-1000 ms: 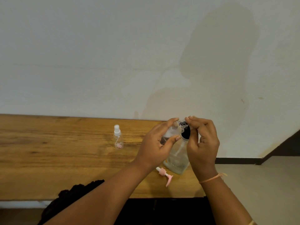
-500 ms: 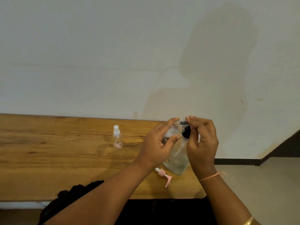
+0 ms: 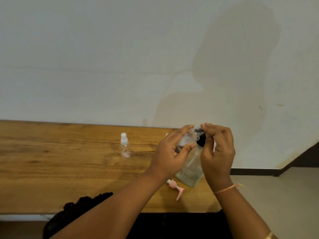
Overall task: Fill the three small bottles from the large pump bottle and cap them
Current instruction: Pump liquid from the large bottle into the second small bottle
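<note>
My left hand (image 3: 170, 152) holds a small clear bottle (image 3: 185, 138) tilted against the black pump head (image 3: 201, 140) of the large clear pump bottle (image 3: 189, 171), which stands near the right end of the wooden table (image 3: 60, 166). My right hand (image 3: 217, 149) curls its fingers over that pump head. Another small clear bottle with a white spray cap (image 3: 125, 146) stands upright on the table to the left. A loose pink pump cap (image 3: 176, 188) lies on the table in front of the large bottle. A third small bottle is mostly hidden behind my left hand.
The table runs along a pale wall (image 3: 120, 57). Its right end stops just past the large bottle, with bare floor (image 3: 276, 195) beyond. Dark fabric (image 3: 77, 209) shows at the table's near edge below my left arm.
Both hands stay at the pump head with hardly any shift; the small bottle remains tilted against it.
</note>
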Demonstrator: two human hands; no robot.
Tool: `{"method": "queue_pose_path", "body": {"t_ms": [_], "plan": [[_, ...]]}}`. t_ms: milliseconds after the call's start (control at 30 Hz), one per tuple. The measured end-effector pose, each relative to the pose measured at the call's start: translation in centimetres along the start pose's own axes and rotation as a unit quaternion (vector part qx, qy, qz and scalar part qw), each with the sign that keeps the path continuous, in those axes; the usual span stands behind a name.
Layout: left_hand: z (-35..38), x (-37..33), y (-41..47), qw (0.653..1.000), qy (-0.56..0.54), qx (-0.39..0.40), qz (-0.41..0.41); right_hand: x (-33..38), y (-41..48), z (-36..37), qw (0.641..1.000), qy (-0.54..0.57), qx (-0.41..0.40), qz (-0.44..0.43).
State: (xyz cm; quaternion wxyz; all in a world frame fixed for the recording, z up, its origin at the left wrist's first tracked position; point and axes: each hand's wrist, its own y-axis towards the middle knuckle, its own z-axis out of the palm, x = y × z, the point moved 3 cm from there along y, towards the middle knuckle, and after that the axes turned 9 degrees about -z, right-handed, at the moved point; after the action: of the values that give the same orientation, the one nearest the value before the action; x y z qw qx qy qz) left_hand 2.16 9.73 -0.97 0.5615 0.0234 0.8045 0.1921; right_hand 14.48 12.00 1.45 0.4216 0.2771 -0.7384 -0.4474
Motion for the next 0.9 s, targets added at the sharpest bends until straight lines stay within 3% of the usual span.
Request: {"method": "queue_pose_path", "body": {"t_ms": [900], "plan": [[-0.4,0.5,0.0,1.000,0.006,0.022,-0.009,-0.4,-0.4,0.2,1.000,-0.006,0.010,-0.015]]}}
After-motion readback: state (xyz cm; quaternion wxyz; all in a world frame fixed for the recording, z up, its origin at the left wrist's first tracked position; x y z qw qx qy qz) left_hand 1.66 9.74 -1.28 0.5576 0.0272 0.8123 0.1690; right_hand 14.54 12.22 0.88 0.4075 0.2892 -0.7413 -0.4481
